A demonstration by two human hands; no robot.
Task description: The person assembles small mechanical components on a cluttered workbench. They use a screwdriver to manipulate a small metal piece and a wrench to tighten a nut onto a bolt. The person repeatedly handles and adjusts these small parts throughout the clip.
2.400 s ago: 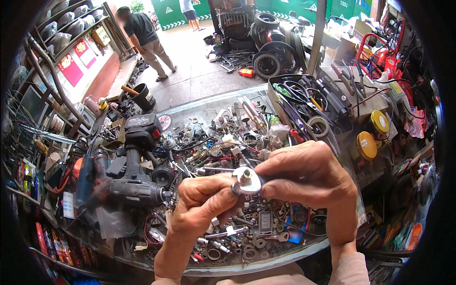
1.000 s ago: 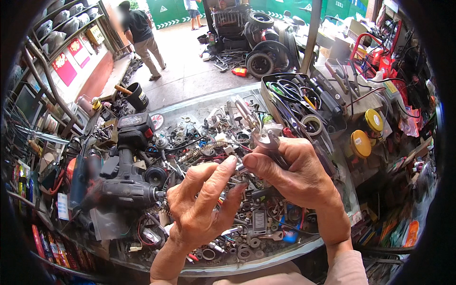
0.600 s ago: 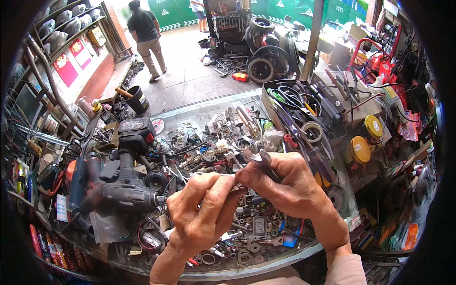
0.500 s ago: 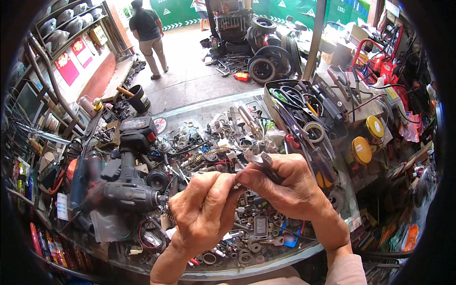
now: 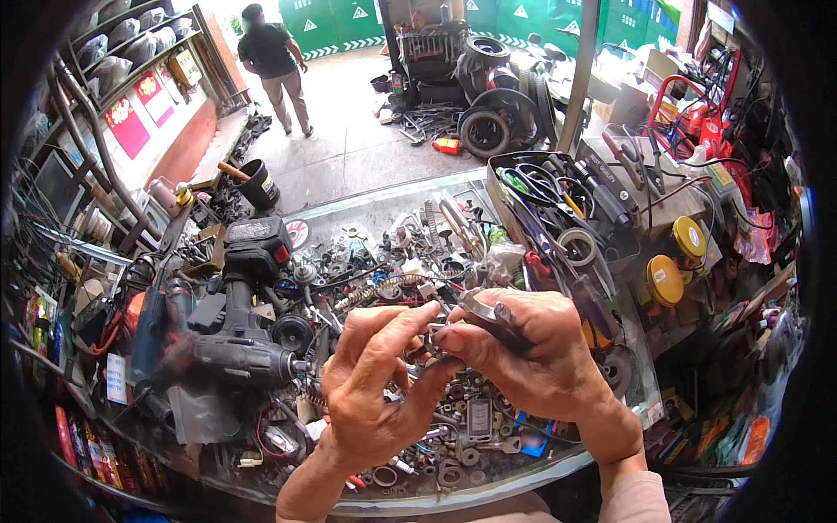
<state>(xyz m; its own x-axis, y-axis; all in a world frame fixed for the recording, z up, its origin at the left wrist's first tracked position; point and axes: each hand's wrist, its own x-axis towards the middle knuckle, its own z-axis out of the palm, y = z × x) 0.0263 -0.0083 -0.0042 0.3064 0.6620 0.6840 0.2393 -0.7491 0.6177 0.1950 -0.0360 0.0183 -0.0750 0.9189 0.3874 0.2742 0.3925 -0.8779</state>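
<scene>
My right hand (image 5: 545,344) is closed around a dark metal tool with a forked, two-pronged end (image 5: 488,315), which sticks out past the fingers. Just left of it, my left hand (image 5: 370,370) has its index finger and thumb curved around a small metal part (image 5: 422,355), mostly hidden by the fingers. A thin light pin-like piece (image 5: 436,325) shows between the two hands, by my right thumb tip. Both hands are above a glass-topped counter (image 5: 349,207) covered with loose springs, washers and small hardware.
A black cordless impact wrench (image 5: 240,353) lies left of my hands. At the right stands a tray (image 5: 494,187) of tools and cables, with a tape roll (image 5: 576,247) and yellow round lids (image 5: 664,277) nearby. A person (image 5: 272,65) stands beyond the counter, near a black bucket (image 5: 257,185).
My left fingers have loosened and spread, with the index finger lifted off, baring the small part. The tool in my right hand has tilted slightly. The person beyond has turned and shifted.
</scene>
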